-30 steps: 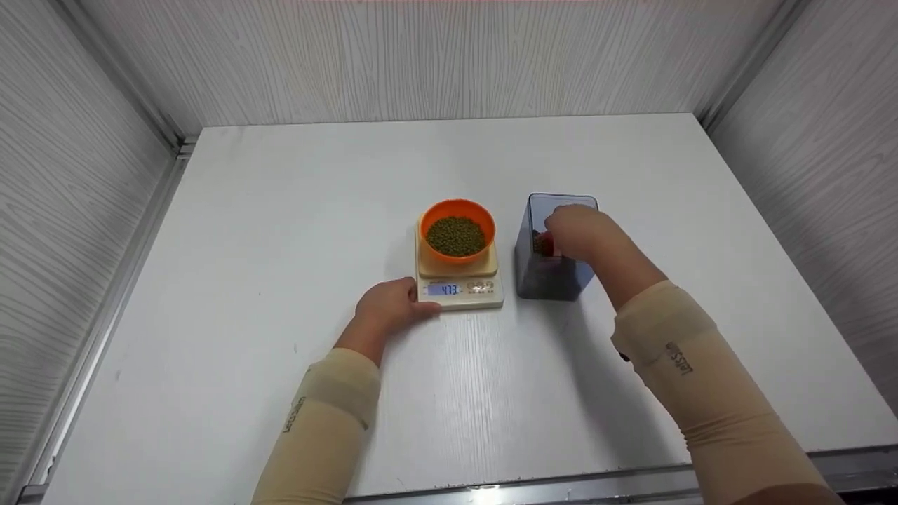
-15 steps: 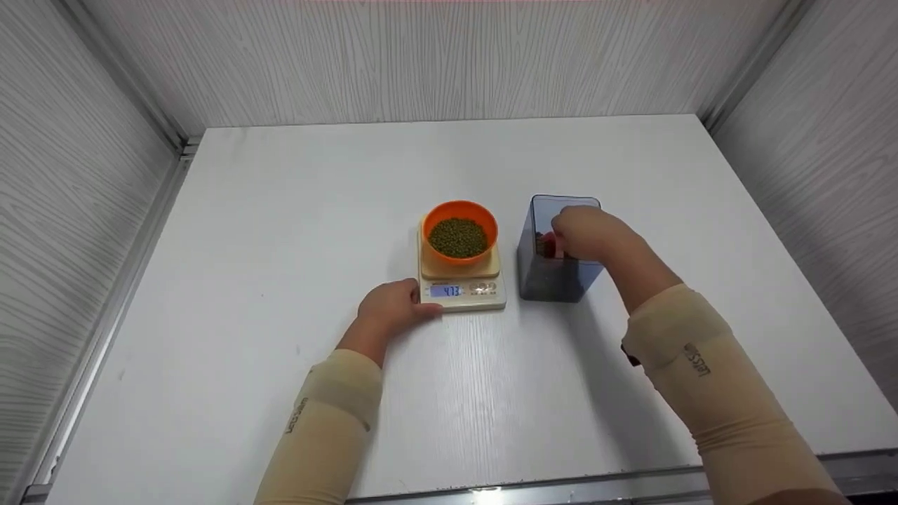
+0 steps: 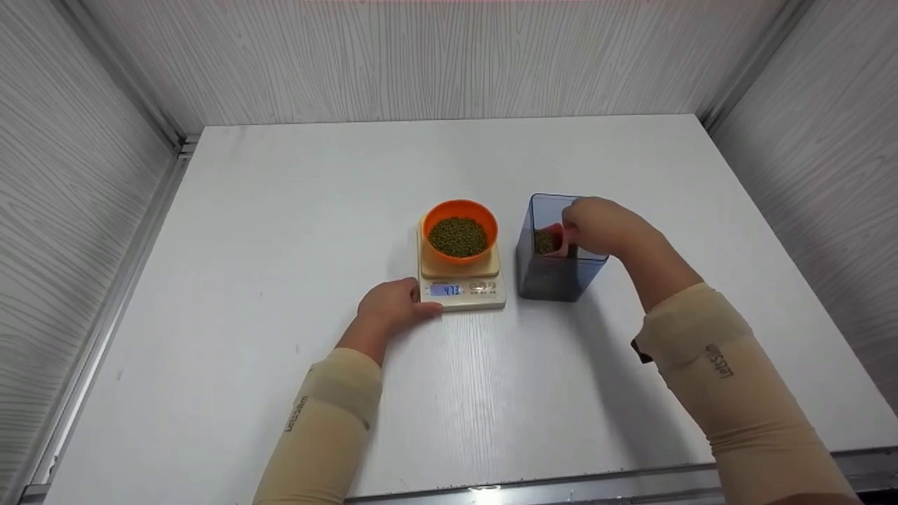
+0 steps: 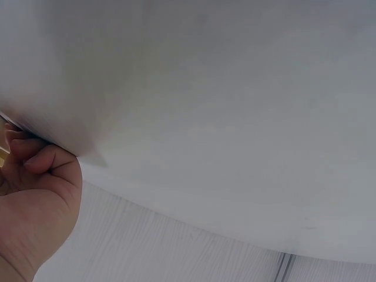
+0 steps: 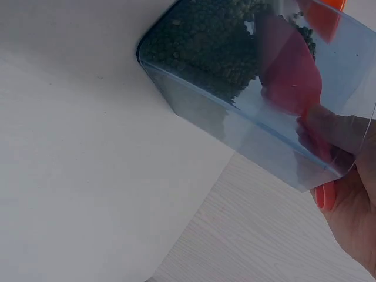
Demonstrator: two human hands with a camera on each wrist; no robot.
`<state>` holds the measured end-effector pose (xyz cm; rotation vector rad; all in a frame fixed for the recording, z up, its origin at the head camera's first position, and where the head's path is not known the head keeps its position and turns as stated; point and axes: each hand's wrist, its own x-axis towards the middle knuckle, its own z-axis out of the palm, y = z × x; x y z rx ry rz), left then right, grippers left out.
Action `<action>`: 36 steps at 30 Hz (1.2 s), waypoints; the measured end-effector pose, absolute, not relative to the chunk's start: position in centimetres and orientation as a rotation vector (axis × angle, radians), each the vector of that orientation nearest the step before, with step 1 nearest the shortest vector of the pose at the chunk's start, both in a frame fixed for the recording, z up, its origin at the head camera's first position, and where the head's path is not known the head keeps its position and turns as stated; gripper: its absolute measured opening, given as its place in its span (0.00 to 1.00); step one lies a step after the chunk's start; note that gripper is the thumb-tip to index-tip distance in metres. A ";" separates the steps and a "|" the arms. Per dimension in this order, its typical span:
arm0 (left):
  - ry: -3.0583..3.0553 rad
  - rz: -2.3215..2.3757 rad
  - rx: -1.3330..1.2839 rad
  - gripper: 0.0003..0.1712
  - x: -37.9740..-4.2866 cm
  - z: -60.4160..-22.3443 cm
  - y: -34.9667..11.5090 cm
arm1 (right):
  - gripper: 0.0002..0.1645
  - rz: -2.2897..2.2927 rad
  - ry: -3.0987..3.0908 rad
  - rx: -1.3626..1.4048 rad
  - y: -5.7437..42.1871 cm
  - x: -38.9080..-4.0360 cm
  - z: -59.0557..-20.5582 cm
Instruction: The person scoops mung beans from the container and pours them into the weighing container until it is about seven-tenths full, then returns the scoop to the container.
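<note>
On the table a white kitchen scale bears an orange bowl of small green beans. My left hand holds the scale's near left corner, thumb at the front edge; in the left wrist view the fingers are curled. To the right of the scale stands a tall, see-through bluish container with more green beans at its bottom. My right hand reaches in over its rim and grips the handle of a red scoop. Green beans show at the scoop's mouth in the head view.
The scale's lit display seems to read 473. The white table is bounded by pale wood-grain panels at the back and sides. A metal rail runs along its front edge.
My right hand has shifted right and slightly up inside the container, and more of the red scoop shows. My left hand stays at the scale, and the display looks the same.
</note>
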<state>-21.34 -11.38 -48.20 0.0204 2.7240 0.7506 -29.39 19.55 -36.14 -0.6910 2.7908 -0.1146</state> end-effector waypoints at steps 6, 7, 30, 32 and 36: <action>2.716 0.761 0.018 0.27 -21.3 -48.1 -11.4 | 0.07 -0.138 2.831 -0.809 20.2 -28.9 -35.9; 2.715 0.762 0.016 0.27 -21.3 -48.1 -11.4 | 0.06 -0.148 2.843 -0.839 20.3 -28.7 -35.8; 2.712 0.742 0.016 0.28 -21.4 -48.0 -11.4 | 0.08 -0.420 2.888 -0.756 24.0 -27.7 -35.6; 2.709 0.740 0.017 0.27 -21.4 -48.0 -11.3 | 0.08 -0.446 2.885 -0.768 24.2 -27.6 -35.5; 2.713 0.739 0.018 0.27 -21.4 -48.0 -11.4 | 0.08 -0.500 2.880 -0.784 24.6 -27.5 -35.5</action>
